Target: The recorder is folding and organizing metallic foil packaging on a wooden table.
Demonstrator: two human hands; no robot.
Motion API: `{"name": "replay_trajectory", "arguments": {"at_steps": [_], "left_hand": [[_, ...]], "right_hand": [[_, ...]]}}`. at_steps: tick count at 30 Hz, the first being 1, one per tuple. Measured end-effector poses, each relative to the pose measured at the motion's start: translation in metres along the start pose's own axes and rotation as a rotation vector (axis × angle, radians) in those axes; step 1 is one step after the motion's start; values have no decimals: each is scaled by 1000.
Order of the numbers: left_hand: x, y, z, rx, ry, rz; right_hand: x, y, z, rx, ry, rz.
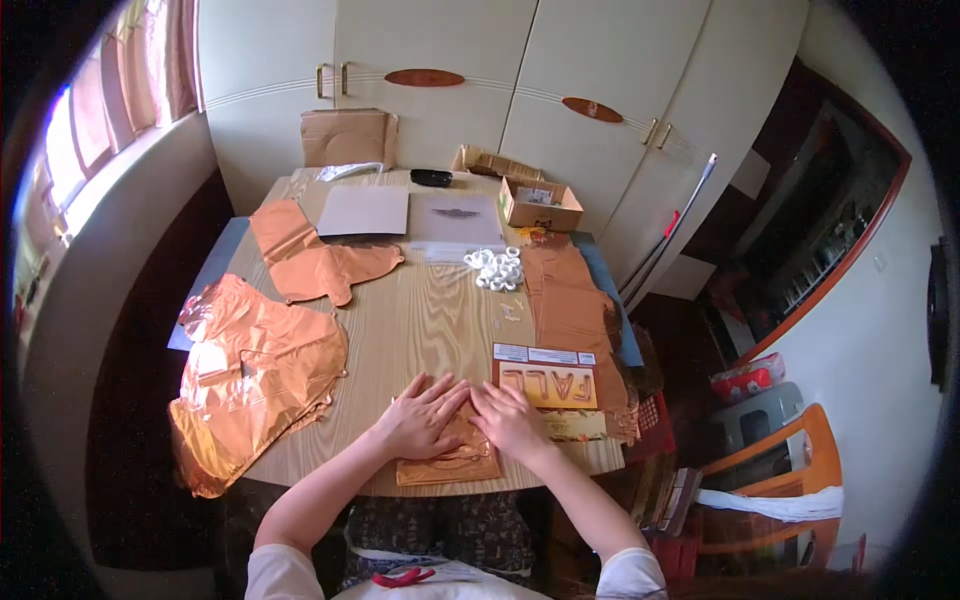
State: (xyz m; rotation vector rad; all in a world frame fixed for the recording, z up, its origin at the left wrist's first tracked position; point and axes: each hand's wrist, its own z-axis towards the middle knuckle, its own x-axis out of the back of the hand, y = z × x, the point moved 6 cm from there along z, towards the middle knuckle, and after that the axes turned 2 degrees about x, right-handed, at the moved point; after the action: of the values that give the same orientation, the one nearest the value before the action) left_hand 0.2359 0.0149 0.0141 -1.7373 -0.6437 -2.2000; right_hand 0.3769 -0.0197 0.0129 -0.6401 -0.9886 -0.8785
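Observation:
A flat, folded copper-coloured foil balloon [450,470] lies at the table's near edge. My left hand [422,416] rests flat on it with fingers stretched out. My right hand [510,420] presses on the same foil from the right, its fingers extended and their tips close to my left hand. Both palms hide part of the foil. Just right of my right hand are a printed card [548,385] picturing foil letters and a leaf-patterned paper strip [572,427]. A large, crumpled copper foil balloon [265,350] spreads out on the left.
More flat copper foil lies at the back left [315,255] and along the right edge [565,290]. White rolls [495,268], a grey panel [363,211], a clear plastic sleeve [455,225], a black tray [431,177] and a cardboard box [541,205] sit farther back. An orange chair [825,460] stands right.

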Motion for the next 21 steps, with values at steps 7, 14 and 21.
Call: {"name": "replay_trajectory", "arguments": {"at_steps": [7, 14, 21], "left_hand": [[-5, -3, -3, 19, -10, 109], [6, -35, -26, 201, -96, 158], [12, -56, -49, 280, -144, 196]], "right_hand": [[3, 0, 0, -12, 33, -44], [6, -1, -1, -21, 36, -49], [4, -3, 3, -21, -78, -59]]}}
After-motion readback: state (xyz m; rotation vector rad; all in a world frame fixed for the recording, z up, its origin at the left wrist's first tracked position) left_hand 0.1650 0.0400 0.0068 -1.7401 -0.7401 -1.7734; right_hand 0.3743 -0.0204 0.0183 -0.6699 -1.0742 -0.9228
